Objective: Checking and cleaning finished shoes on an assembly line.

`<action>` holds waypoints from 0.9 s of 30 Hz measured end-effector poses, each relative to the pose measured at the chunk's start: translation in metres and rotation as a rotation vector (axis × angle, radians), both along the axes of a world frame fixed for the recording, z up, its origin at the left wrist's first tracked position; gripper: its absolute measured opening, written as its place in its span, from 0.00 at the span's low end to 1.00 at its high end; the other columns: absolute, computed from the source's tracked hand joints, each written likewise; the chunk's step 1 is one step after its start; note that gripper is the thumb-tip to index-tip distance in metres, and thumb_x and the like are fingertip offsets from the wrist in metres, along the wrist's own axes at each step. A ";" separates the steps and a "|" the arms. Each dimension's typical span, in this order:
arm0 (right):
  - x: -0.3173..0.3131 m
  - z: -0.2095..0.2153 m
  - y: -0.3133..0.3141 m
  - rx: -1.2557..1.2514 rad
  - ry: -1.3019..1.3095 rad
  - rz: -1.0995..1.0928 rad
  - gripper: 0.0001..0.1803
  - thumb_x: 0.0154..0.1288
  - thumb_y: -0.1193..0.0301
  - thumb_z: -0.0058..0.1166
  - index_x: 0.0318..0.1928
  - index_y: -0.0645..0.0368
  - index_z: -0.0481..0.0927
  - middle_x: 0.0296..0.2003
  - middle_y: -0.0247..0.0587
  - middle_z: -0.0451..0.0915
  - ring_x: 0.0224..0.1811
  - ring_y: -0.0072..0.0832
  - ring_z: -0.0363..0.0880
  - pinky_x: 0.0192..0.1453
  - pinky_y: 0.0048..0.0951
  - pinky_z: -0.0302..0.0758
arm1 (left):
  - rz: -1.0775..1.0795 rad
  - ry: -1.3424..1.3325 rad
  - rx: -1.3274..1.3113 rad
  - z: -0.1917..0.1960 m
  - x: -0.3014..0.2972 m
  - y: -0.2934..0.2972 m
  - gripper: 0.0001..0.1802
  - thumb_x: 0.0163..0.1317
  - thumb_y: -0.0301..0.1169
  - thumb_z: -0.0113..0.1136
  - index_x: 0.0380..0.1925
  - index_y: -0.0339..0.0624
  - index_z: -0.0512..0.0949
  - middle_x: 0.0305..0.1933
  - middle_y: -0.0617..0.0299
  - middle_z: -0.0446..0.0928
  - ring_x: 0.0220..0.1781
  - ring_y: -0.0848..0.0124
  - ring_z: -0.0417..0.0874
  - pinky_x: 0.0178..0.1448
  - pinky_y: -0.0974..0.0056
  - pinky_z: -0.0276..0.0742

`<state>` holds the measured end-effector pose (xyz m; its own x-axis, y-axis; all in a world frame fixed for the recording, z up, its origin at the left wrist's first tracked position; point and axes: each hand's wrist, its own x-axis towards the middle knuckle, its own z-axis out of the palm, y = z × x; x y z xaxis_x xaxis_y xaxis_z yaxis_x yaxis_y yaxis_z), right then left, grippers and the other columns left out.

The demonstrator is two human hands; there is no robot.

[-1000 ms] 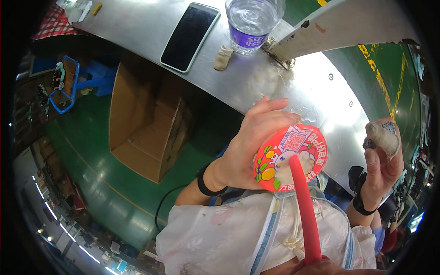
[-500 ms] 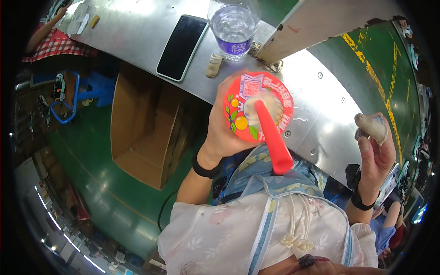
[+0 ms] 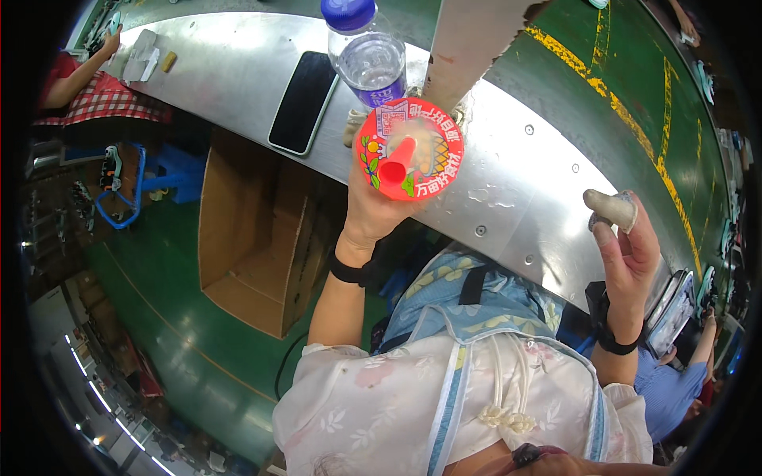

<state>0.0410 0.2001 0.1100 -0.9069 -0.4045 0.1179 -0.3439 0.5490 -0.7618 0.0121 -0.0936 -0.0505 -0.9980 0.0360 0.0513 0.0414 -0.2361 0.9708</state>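
Observation:
My left hand [image 3: 371, 213] is wrapped round a drink cup with a red printed film lid [image 3: 432, 163], held up over the table's near edge. A wide red straw [image 3: 399, 160] pokes out of the lid. At the right, my right hand [image 3: 633, 250] is raised beside the table edge, fingers bent but apart from the thumb, with no object seen in it. A beige finger cot [image 3: 609, 208] covers one fingertip, with grey speckled fabric around it. Just behind the cup stand a clear water bottle [image 3: 371, 63] with a blue cap and another beige finger cot [image 3: 352, 128], partly hidden.
A black-screened phone [image 3: 303, 103] lies on the metal table [image 3: 230, 63]. A metal post [image 3: 468, 47] rises behind the cup. Below the table sits an open cardboard box [image 3: 246, 238]. At the far left is a co-worker's arm [image 3: 79, 79]; another person in blue [image 3: 671, 393] is lower right.
The cup in my left hand has moved left and away from me, and its straw now points more toward the camera. My right hand appears slightly further left. More of the bottle shows.

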 end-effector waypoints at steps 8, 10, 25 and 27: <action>0.026 0.000 -0.002 -0.024 -0.050 -0.219 0.15 0.58 0.83 0.55 0.47 0.62 0.83 0.31 0.36 0.76 0.32 0.23 0.70 0.39 0.22 0.67 | 0.261 0.231 -0.261 0.010 0.026 -0.002 0.46 0.47 0.29 0.74 0.64 0.35 0.58 0.61 0.54 0.68 0.60 0.63 0.72 0.65 0.61 0.67; 0.038 -0.007 0.004 0.021 -0.095 -0.256 0.15 0.58 0.82 0.56 0.46 0.62 0.83 0.34 0.37 0.79 0.32 0.23 0.70 0.40 0.23 0.69 | 0.427 0.198 -0.469 -0.006 0.052 -0.002 0.29 0.55 0.28 0.67 0.55 0.34 0.66 0.53 0.54 0.72 0.53 0.63 0.74 0.60 0.62 0.69; 0.119 -0.056 -0.006 0.094 -0.256 -0.029 0.14 0.60 0.77 0.56 0.48 0.54 0.82 0.28 0.41 0.73 0.31 0.34 0.72 0.37 0.30 0.70 | -0.274 -0.858 -0.838 -0.218 0.196 -0.014 0.15 0.62 0.43 0.53 0.29 0.48 0.83 0.32 0.61 0.84 0.42 0.62 0.84 0.47 0.57 0.75; 0.124 -0.053 -0.005 0.123 -0.245 -0.032 0.14 0.61 0.76 0.56 0.48 0.53 0.83 0.27 0.41 0.73 0.31 0.35 0.71 0.37 0.31 0.70 | -0.254 -0.854 -0.800 -0.215 0.193 -0.017 0.15 0.63 0.43 0.53 0.28 0.47 0.82 0.32 0.61 0.84 0.41 0.63 0.84 0.47 0.58 0.75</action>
